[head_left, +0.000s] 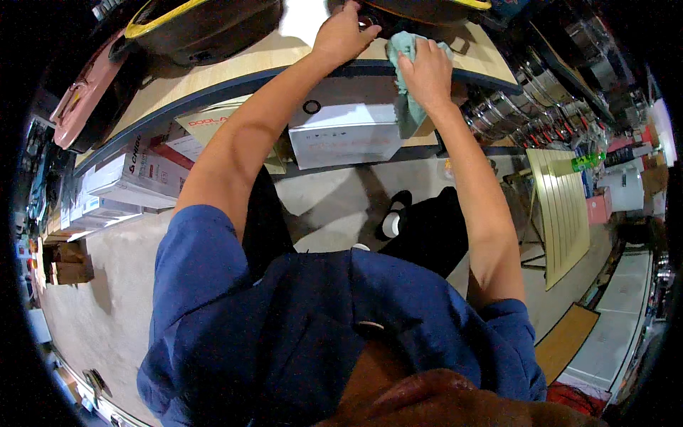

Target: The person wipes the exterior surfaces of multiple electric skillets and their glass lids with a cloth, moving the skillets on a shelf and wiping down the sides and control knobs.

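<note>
My right hand (429, 75) is closed around a pale green cloth (410, 117), bunched under the fingers at the front edge of a wooden-topped shelf (235, 65). Part of the cloth hangs below that edge. Farther in and to the left, my left hand (341, 35) reaches over the shelf top, its thumb spread from the fingers. Beside its fingertips is a dark, yellow-rimmed vessel (427, 16), cut off by the upper edge of the view. Whether the fingers touch it I cannot tell. Another dark vessel with a yellow rim (203, 35) stands to the left.
Under the shelf top are a white carton (346, 139) and more boxes (139, 174). A pink case (89, 92) stands at far left. Shiny metal pots (526, 92) line the right side, near a slatted folding table (558, 213). My legs are above a concrete floor (334, 206).
</note>
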A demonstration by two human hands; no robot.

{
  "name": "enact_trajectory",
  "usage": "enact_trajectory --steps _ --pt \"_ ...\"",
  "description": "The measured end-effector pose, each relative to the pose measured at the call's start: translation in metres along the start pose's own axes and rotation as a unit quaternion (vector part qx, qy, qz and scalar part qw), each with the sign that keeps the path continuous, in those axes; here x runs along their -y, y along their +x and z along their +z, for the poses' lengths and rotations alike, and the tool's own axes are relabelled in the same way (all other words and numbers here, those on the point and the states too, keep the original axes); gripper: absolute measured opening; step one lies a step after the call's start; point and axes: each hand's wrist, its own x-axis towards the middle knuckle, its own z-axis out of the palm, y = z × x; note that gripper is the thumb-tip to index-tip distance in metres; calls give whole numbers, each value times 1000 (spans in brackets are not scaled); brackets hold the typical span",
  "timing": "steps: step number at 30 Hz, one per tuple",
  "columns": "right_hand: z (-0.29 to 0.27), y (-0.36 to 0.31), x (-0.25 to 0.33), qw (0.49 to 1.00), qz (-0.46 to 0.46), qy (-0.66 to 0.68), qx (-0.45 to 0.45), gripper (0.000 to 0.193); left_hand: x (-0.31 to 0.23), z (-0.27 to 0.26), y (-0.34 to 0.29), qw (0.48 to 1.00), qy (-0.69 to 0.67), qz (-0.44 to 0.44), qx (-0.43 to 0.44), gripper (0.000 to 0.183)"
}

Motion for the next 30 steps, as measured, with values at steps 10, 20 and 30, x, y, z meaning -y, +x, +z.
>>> enact_trajectory --steps 10,20,30 --pt "-6 20 -19 992 -83 83 51 49 17 9 7 997 58 54 10 52" --pt "-2 20 -91 980 189 -48 24 55 14 16 10 998 -8 65 6 44" --pt "-4 34 24 967 -144 101 -184 50 47 34 14 993 12 112 -40 47"
